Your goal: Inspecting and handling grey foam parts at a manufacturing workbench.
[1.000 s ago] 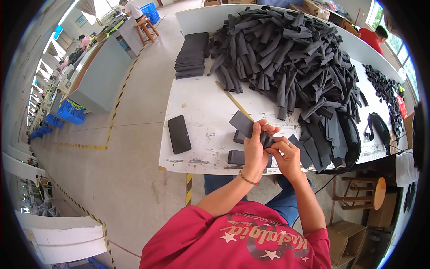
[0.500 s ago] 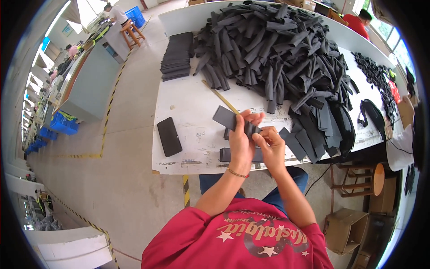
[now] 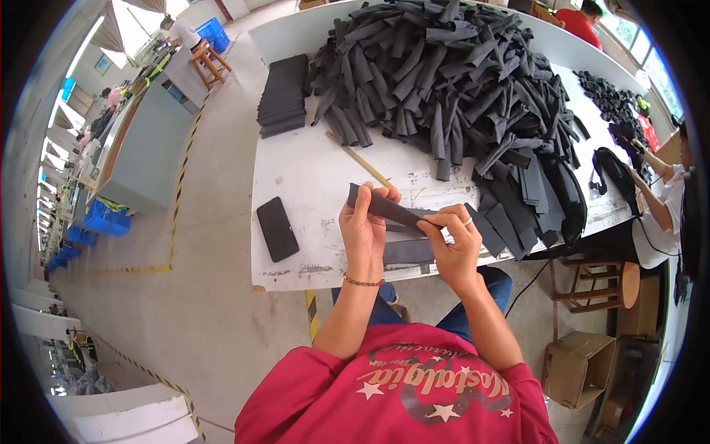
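- Strip [image 3: 384, 209] of dark grey foam-like material: held above the near edge of the white table [image 3: 310, 177], between both my hands.
- Left hand [image 3: 364, 229]: closed around the strip's left end, fingers wrapped over the top edge, thumb behind.
- Right hand [image 3: 452, 244]: pinched on the strip's right end, fingertips pressed down on it. Both hands sit close together, joined only through the strip.
- Handling, as I judge it: light, soft and flexible; it sags unless supported at both ends. Surface looks matte, so slip risk is low. Best grip is at the two ends, with flat finger pressure rather than a hard squeeze.
- Table surface: white, scuffed and marked. A second flat dark piece [image 3: 403, 251] lies on the table just beneath my hands.
- Left of the strip: a black phone [image 3: 277, 229] flat on the table.
- Beyond the strip: a thin wooden stick [image 3: 360, 160], then a large heap of like strips [image 3: 451, 81]; a neat stack of dark sheets [image 3: 283, 95] at the table's far left.
- Room: workshop with concrete floor, yellow floor tape, other people at distant benches.
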A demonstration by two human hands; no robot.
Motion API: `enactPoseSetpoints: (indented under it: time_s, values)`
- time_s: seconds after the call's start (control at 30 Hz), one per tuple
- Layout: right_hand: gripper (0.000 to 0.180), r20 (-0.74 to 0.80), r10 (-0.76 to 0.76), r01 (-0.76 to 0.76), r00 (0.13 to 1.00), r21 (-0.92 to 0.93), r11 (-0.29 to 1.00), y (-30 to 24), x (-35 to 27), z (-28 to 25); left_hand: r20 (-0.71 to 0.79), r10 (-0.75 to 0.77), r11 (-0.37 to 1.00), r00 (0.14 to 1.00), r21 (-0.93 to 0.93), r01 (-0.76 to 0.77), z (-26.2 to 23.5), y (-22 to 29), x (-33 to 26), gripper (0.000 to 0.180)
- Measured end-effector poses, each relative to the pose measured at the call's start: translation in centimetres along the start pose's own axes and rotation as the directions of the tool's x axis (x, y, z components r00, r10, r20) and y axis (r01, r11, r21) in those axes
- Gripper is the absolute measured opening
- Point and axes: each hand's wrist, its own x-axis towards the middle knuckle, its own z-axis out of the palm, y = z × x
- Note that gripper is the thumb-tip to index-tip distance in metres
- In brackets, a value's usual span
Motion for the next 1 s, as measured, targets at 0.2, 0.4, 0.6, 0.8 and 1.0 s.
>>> enactPoseSetpoints:
  time_s: [0.2,0.4,0.6,0.8,1.0]
  values:
    - [0.015,0.083,0.091,-0.096,0.992,0.052,0.994,-0.1,-0.9,0.4,-0.078,-0.026,0.985,0.997,-0.174,0.012,-0.9,1.0,-0.4,0.022]
    - [0.010,0.290,0.449,-0.517,0.845,0.229,0.825,1.6,-1.2,0.4,-0.071,0.122,0.965,0.990,0.243,-0.101,-2.3,2.7,-1.2,0.017]
    - [0.011,0.380,0.639,-0.722,0.669,0.128,0.680,5.4,-5.5,0.0,-0.161,0.082,0.744,0.984,0.666,0.047,-6.8,1.6,-3.9,0.022]
    - [0.022,0.330,0.317,-0.168,0.889,-0.408,0.897,6.2,-6.8,0.2,-0.127,0.417,0.516,0.900,0.848,-0.120,-10.2,1.0,0.8,0.028]
    - [0.030,0.109,0.361,-0.221,0.926,-0.620,0.753,9.6,-7.3,-5.3,-0.054,0.413,0.596,0.909,0.771,-0.225,-8.4,1.9,15.7,0.022]
